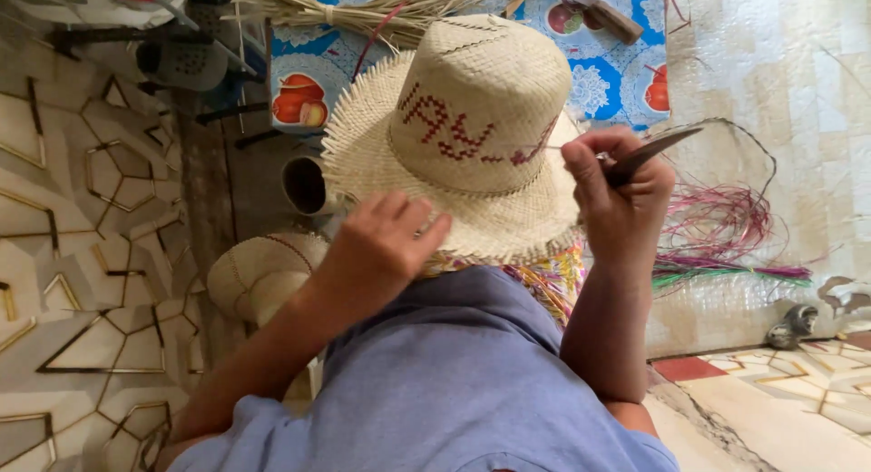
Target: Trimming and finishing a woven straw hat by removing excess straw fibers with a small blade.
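Two hands on straw hat — right hand grips tool.

A pale woven plastic mat covers the floor on the right, and over its upper part lies a blue cloth printed with red fruit and white lace rounds. On that cloth rest a tied bundle of dry pale straw and a brown wooden-handled tool. Loose strands of pink, purple and green dyed fibre lie spread on the mat. To the left, the floor is tiled in beige with gold and dark line patterns; a second small round woven straw piece sits there, with a dark open-mouthed cylinder just beyond it.
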